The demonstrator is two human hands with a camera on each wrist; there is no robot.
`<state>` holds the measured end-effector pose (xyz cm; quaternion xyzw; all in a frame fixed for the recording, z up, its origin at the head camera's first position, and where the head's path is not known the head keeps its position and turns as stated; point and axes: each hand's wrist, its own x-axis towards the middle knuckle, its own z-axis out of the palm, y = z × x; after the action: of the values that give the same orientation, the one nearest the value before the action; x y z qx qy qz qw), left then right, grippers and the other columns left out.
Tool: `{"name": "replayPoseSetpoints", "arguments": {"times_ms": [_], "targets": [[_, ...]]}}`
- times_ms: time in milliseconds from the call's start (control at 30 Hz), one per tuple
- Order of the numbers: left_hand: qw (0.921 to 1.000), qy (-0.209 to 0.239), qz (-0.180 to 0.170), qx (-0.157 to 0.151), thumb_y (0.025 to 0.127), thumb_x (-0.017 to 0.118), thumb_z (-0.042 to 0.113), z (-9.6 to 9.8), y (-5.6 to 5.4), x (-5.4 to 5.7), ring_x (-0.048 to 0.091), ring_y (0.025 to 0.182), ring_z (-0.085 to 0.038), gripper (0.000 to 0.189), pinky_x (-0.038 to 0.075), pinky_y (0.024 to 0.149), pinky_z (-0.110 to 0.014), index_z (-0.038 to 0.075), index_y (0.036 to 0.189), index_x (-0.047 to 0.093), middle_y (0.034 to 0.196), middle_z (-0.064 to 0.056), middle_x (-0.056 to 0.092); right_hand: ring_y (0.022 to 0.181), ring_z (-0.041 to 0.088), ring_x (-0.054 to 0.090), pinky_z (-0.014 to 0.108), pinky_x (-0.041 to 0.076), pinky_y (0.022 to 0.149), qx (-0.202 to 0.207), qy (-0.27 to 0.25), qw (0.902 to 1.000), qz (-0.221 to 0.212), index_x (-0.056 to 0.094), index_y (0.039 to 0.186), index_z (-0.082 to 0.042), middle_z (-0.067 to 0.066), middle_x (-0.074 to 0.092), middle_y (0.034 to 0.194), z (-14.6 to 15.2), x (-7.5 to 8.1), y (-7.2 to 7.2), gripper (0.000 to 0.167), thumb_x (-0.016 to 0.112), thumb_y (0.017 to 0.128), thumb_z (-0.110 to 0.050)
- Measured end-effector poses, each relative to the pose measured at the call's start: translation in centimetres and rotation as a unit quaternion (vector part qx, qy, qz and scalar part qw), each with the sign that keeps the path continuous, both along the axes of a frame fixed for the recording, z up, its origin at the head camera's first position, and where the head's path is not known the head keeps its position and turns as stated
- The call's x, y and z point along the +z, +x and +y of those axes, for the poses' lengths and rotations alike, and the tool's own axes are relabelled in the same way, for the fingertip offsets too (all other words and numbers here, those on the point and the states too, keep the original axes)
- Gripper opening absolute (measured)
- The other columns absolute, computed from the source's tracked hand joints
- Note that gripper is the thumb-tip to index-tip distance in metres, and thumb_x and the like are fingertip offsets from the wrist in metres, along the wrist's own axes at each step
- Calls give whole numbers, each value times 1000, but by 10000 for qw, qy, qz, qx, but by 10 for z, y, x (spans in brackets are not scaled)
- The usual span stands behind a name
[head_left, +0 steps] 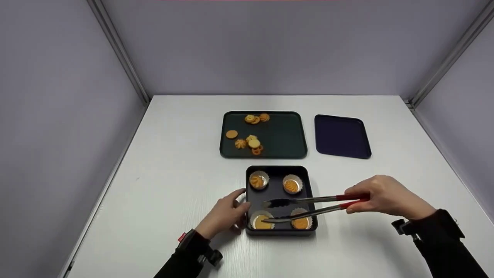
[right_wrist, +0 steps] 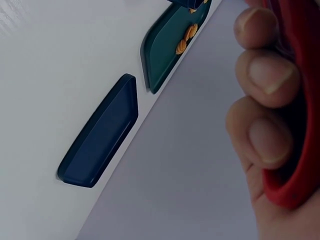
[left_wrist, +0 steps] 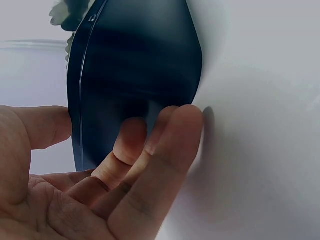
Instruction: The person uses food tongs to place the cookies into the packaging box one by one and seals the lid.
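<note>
A black square baking pan (head_left: pixel 278 200) holds paper cups, each with a biscuit in it. My left hand (head_left: pixel 227 212) grips the pan's left wall; in the left wrist view the thumb (left_wrist: pixel 47 127) laps over the rim and the fingers lie along the outer side. My right hand (head_left: pixel 386 197) holds red-handled tongs (head_left: pixel 328 199) across the pan from the right, their two arms apart. The lower tip lies over the pale round biscuit (head_left: pixel 262 222) in the near-left paper cup; whether it touches is unclear. In the right wrist view, curled fingers wrap the red handle (right_wrist: pixel 302 100).
Behind the pan lies a dark green tray (head_left: pixel 283 135) with several biscuits (head_left: pixel 254 143) grouped mostly on its left half. A dark blue tray (head_left: pixel 341 136) lies to its right. Grey panels (head_left: pixel 247 50) wall in the white table (head_left: pixel 181 154) at the back and sides.
</note>
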<state>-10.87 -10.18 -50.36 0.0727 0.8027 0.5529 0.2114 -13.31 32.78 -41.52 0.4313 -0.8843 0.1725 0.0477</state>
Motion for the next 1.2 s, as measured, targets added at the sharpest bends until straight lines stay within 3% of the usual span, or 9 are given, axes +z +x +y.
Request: {"name": "replayPoseSetpoints", "arguments": {"times_ms": [367, 700, 967, 1100, 1200], "targets": [[10000, -13, 61, 8, 105, 58, 28, 0, -1, -2, 70, 63, -29, 61, 62, 52, -41, 9, 159, 36, 82, -8, 69, 68, -8, 59, 11, 46, 56, -119, -381, 9992, 57, 81, 96, -22, -14, 75, 84, 8, 1, -1, 27, 92, 74, -32], [10000, -9, 42, 15, 105, 58, 28, 1, -1, -1, 71, 64, -30, 62, 62, 53, -41, 9, 159, 35, 85, -10, 69, 66, -6, 54, 10, 43, 57, -365, -828, 9958, 145, 80, 97, -21, -21, 70, 84, 19, 3, -2, 32, 94, 69, -18], [9999, 108, -76, 28, 105, 59, 28, 0, 0, -2, 69, 63, -27, 62, 62, 52, -42, 11, 160, 35, 88, -17, 68, 67, -5, 58, 10, 47, 59, -1254, -1065, 9860, 261, 80, 105, -15, -15, 73, 84, 23, 5, -1, 38, 93, 70, -12], [9999, 134, -63, 31, 105, 59, 27, 0, 0, -2, 68, 62, -25, 62, 62, 51, -43, 10, 160, 34, 88, -19, 67, 67, -3, 58, 10, 46, 60, -1703, -1163, 9765, 632, 81, 107, -12, -4, 76, 84, 25, 2, -4, 40, 94, 69, -11], [9999, 123, -55, 34, 105, 59, 27, 0, 0, -2, 68, 62, -25, 62, 62, 51, -43, 10, 160, 35, 90, -20, 67, 69, -3, 58, 10, 45, 62, -2019, -1250, 9678, 833, 81, 107, -15, -3, 77, 86, 26, -1, -6, 39, 94, 70, -13]]}}
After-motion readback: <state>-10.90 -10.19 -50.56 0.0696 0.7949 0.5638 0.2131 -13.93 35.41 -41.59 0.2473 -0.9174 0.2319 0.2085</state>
